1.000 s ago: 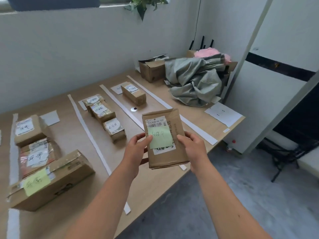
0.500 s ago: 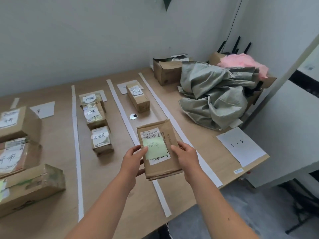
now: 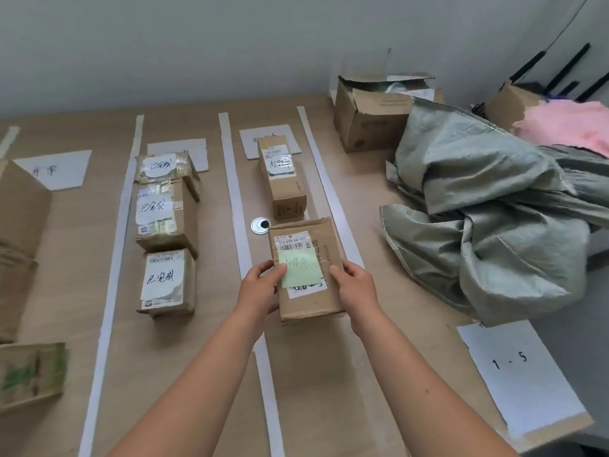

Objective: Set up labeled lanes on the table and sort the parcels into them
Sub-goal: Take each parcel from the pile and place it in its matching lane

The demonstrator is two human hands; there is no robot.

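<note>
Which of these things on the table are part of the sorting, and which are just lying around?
Part of the job:
- held parcel, in left hand and right hand
- white lane strips
- lane label sheets
- sorted parcels

Lying about:
- grey sack
- open carton
- pink cloth
- "1 - 5" sheet

White sheet (image 3: 524, 377), near right on table: handwritten "1 - 5".
Held parcel (image 3: 304, 272): printed label with barcode, number roughly "515-K20-00 030", partly blurred; green sticky note (image 3: 300, 268) with handwritten characters, not legible.
Three parcels in middle lane, near one (image 3: 166, 282): white labels, same handwritten characters, look like "已完成".
Far parcel (image 3: 281, 174) and lane labels: handwriting unreadable.
</note>
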